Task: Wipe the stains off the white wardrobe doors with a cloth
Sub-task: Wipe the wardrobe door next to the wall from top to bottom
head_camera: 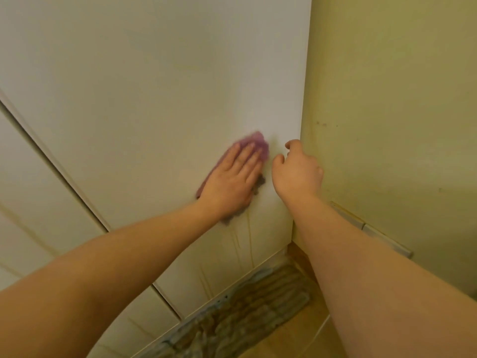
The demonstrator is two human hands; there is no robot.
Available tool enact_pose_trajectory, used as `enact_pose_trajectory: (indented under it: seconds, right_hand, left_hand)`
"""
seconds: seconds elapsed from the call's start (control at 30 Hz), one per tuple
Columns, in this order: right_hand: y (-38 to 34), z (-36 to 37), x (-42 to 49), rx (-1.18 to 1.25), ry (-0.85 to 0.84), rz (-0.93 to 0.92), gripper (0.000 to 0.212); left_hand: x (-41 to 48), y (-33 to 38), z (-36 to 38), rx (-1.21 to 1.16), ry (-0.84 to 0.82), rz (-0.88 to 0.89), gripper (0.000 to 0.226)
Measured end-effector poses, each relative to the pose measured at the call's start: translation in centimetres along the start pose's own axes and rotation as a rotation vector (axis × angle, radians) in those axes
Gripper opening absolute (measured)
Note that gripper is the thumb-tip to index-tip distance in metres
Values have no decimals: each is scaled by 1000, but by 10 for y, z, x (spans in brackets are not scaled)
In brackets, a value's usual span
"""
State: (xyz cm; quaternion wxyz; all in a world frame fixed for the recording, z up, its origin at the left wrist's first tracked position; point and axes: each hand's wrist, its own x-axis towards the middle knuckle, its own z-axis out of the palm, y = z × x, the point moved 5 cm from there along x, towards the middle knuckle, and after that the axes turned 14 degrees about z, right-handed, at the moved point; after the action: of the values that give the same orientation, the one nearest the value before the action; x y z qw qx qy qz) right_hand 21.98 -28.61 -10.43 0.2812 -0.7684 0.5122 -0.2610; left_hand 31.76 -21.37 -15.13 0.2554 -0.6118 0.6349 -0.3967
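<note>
Head view: the left hand [232, 177] presses the cloth [254, 140] flat on the door [154, 99] — the drips [249, 239] run down just below it — while the right hand [296, 171], loosely curled, holds nothing.

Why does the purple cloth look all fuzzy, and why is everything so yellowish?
Head view: the purple cloth is smeared by motion blur at its top edge, beyond the left hand; same view, warm light tints the white wardrobe door yellowish.

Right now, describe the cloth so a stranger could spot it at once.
Find the white wardrobe door beside the yellowish wall. Low on it, near its right edge, the left hand presses a cloth flat. It is the only purple thing there.
</note>
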Motion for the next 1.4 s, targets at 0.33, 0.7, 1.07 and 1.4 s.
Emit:
enact_pose_trajectory:
  seconds: [0.33,0.7,1.07,1.4]
  right_hand:
    - [1,5,-2,-42,-12,-17,35]
    - [-3,6,-5,-17,-43,-30,38]
    - [-4,7,-4,1,-43,-44,37]
    - [3,11,2,-37,-24,-59,36]
  left_hand:
    - [-21,14,22,89,-93,330,46]
    - [-83,37,31,-67,-219,537,44]
    - [-107,82,58,-247,-553,641,66]
    - [-63,104,73,-156,-496,562,67]
